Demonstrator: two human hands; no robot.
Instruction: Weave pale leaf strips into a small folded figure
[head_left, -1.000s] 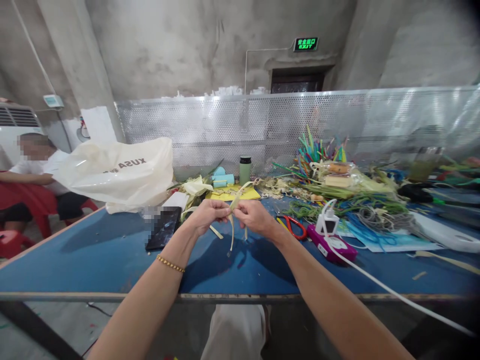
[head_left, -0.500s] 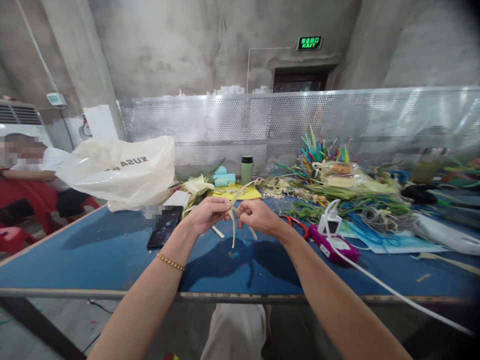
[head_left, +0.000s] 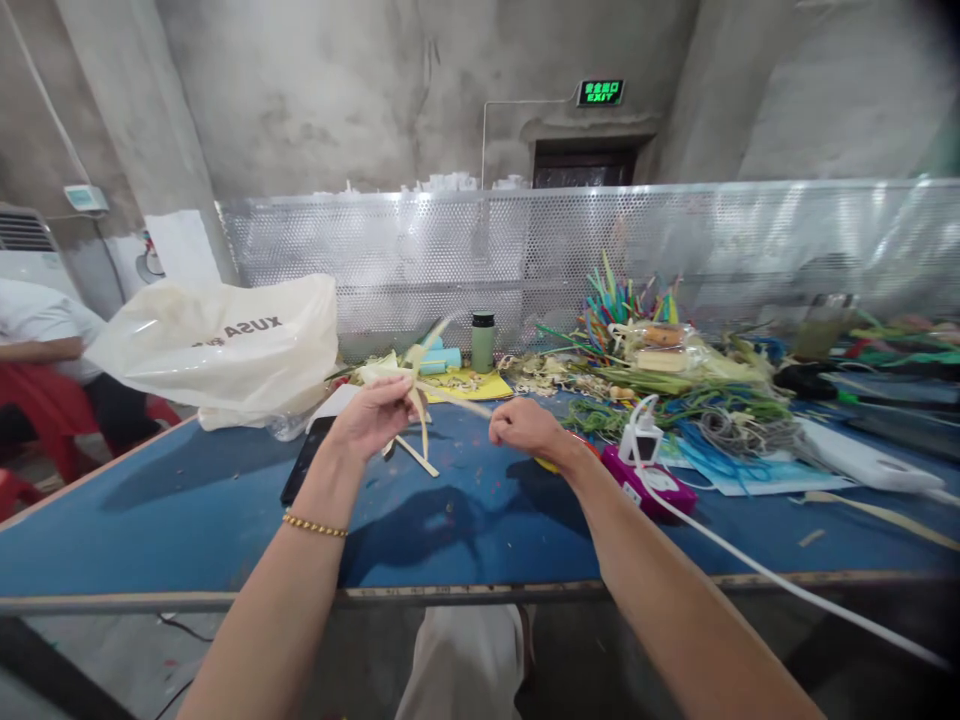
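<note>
Both hands: the left hand [head_left: 375, 412] has its fingers pinching the crossing of some pale strips [head_left: 459, 403]; the right hand [head_left: 525, 426] has its fingers curled closed on the far end of one of them.
Pale strips: raised above the middle of the desk [head_left: 240, 545], one stretched between the hands, others slanting up and hanging down from the left fingers.
Desk top: blue, with a thin pale band along the near edge.
Left end: a white plastic bag [head_left: 232, 330] at the far left corner; a dark tablet [head_left: 304, 460] beside the left wrist.
Far edge: a green bottle [head_left: 483, 347] with a black cap, a yellow sheet [head_left: 486, 386] just in front of it, and farther right a bundle of coloured stems [head_left: 619, 305].
Right half: a purple power block [head_left: 651, 488], its white cable [head_left: 765, 570] crossing the near edge.
Behind the far edge: a perforated metal panel [head_left: 375, 240].
Wall: bare grey, with a green exit sign [head_left: 600, 93] above a dark doorway [head_left: 585, 168].
Beyond the left edge: a person in a white top [head_left: 41, 315] by a red chair [head_left: 56, 415].
</note>
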